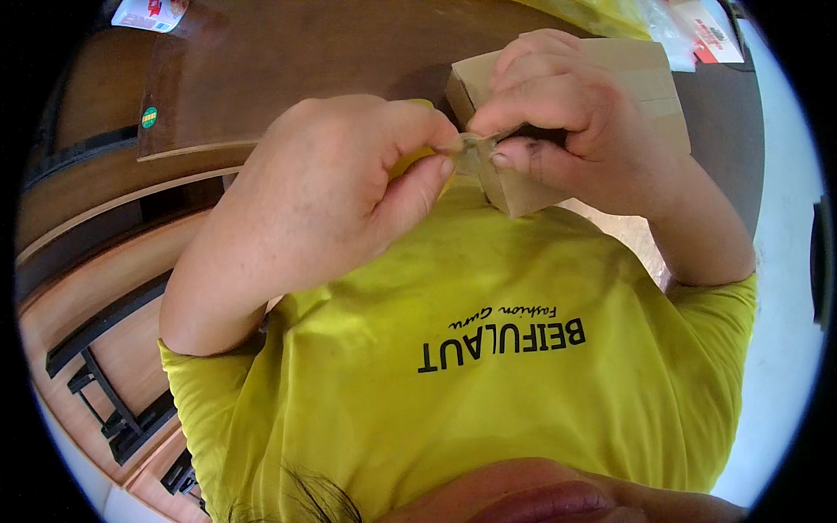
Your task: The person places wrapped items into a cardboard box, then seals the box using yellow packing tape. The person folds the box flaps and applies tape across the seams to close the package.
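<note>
My left hand pinches a crumpled strip of clear film, apparently adhesive tape, between thumb and forefinger. Behind those fingers shows part of a yellow rounded thing, mostly hidden by the hand; it may be a tape roll. My right hand has the strip's other end at its forefinger and thumb, close to the left fingertips. A closed brown cardboard box lies under and behind my right hand, one corner toward my chest.
The dark wooden table bears a small round green sticker. A printed white package lies at the far left. Clear and yellow plastic and a white and red printed card lie at the far right. Wooden boards with black metal brackets are at the lower left.
</note>
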Motion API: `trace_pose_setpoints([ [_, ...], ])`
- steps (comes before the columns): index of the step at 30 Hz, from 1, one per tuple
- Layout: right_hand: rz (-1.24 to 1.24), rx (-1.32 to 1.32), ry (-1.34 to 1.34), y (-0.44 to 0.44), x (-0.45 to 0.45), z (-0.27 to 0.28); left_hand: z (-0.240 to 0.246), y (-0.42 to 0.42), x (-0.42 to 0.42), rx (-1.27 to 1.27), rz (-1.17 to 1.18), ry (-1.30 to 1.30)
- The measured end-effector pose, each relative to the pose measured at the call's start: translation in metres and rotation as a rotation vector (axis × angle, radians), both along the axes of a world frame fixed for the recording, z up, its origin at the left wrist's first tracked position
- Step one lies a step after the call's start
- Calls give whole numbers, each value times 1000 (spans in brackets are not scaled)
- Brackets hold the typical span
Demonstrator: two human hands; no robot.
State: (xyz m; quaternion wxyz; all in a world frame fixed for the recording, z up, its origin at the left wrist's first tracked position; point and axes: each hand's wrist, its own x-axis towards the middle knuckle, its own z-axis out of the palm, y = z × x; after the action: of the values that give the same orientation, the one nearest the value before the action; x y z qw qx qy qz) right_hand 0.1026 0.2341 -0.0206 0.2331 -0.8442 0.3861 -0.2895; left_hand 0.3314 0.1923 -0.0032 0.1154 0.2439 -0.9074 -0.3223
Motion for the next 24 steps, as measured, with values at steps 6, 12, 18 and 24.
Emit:
trace_pose_setpoints([
  [6,31,91,91,-6,-1,18,6,-2,1,15,-29,23],
  [12,91,15,5,-6,-2,13,4,-3,0,41,-25,52],
  [18,109,36,-104,-1,-9,6,7,-4,4,97,-71,99],
  [24,91,-46,-27,16,-10,8,2,10,-4,88,-37,95],
])
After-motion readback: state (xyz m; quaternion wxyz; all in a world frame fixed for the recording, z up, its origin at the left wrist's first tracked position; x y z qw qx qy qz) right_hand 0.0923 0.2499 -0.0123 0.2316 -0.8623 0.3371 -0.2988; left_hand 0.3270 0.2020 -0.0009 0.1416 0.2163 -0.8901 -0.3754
